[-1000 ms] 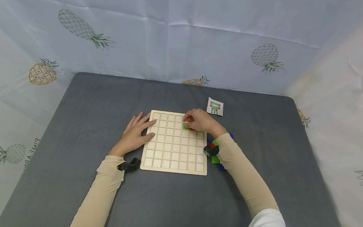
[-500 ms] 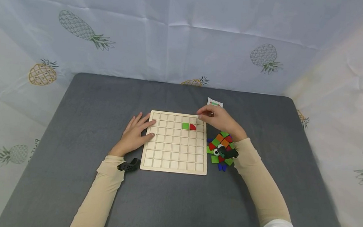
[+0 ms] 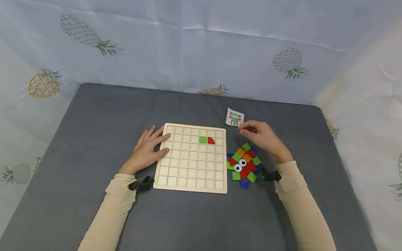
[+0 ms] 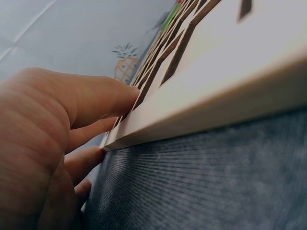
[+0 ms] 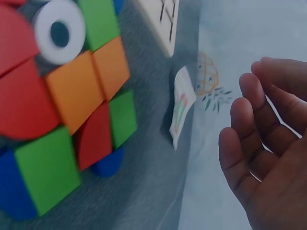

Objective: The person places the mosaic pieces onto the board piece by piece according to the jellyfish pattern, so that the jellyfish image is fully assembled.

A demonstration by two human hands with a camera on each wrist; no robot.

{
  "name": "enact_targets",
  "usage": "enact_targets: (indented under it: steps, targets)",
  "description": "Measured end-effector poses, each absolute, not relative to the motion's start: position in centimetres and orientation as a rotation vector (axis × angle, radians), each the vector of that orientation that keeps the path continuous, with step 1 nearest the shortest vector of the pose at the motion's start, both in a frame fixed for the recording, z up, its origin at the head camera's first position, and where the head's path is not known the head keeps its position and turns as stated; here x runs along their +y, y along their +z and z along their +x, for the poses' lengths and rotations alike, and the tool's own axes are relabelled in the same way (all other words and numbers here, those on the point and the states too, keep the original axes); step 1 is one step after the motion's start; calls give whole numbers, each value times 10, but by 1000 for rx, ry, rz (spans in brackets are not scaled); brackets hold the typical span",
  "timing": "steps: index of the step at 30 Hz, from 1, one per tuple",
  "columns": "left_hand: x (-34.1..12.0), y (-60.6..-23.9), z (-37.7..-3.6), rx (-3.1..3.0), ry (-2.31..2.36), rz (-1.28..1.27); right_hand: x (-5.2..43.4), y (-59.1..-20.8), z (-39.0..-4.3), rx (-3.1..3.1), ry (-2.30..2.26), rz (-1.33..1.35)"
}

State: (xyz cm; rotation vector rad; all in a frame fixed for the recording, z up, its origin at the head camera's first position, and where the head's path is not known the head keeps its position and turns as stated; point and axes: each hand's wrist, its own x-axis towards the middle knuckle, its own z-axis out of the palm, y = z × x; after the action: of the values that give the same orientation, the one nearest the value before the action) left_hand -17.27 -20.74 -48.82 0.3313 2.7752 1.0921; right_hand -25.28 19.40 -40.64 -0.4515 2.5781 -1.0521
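A dark grey, ribbed-fabric table [image 3: 185, 227] fills the frame, backed by creased pale sheeting printed with pineapples [image 3: 193, 53]. At its centre lies a square wooden grid board [image 3: 191, 168], pale and smooth, its shallow square cells cut to seat one flat tile each. Two cells in the second row are filled: a green square tile [image 3: 203, 139] and, touching it on the right, a red quarter-round tile [image 3: 211, 140].

The person's left hand [image 3: 147, 150] rests flat at the board's left edge, fingers straight, with the fingertips [image 4: 122, 93] lying over the rim, apparently to keep the board from sliding; it holds nothing. The right hand [image 3: 262, 137] hovers above the table, between the pattern card and the loose pieces, fingers [image 5: 249, 120] loosely bent and empty in the wrist view.

Just right of the board sits a tight cluster of loose tiles [image 3: 243, 165]: glossy, painted green, orange, red and blue pieces, squares and rounded shapes, kept within easy reach of the right hand. Among them lie two white rings with dark centres [image 3: 240, 165], like eyes.

Beyond the cluster, near the board's far right corner, a small printed pattern card [image 3: 234, 117] lies flat, face up where the person can read it.

Both forearms wear tan sleeves [image 3: 110, 217], each with a black wrist mount [image 3: 141, 184].
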Motion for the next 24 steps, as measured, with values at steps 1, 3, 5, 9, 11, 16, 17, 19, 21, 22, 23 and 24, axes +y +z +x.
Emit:
enact_targets:
  steps: [1, 3, 5, 9, 11, 16, 17, 19, 21, 22, 23, 24]
  targets:
    - [-208, -488, -173, 2777, 1093, 328, 196, -407, -253, 2580, -1048, -448]
    - [-208, -488, -173, 2779, 1096, 325, 199, -409, -253, 2578, -1043, -440]
    - [-207, -488, -173, 2780, 1094, 326, 203, -413, -253, 2575, -1028, -431]
    - [-207, -489, -172, 2780, 1090, 326, 211, -419, -252, 2567, -988, -394]
    - [-207, -489, -172, 2777, 1096, 322, 214, -423, -252, 2561, -968, -381]
    - [-207, -489, -172, 2774, 1097, 321, 219, -429, -250, 2558, -927, -378]
    - [-207, -488, -172, 2773, 1097, 322, 220, -430, -249, 2560, -922, -380]
    - [-207, -488, -172, 2770, 1098, 321, 221, -432, -248, 2564, -915, -389]
    - [-207, -488, -172, 2769, 1098, 322, 222, -434, -247, 2566, -910, -391]
    - [-207, -488, -172, 2767, 1099, 323, 222, -435, -246, 2564, -906, -388]
    - [-207, -487, -172, 2767, 1099, 325, 223, -436, -246, 2563, -898, -387]
    - [-207, -488, -172, 2766, 1099, 326, 223, -437, -246, 2562, -890, -385]
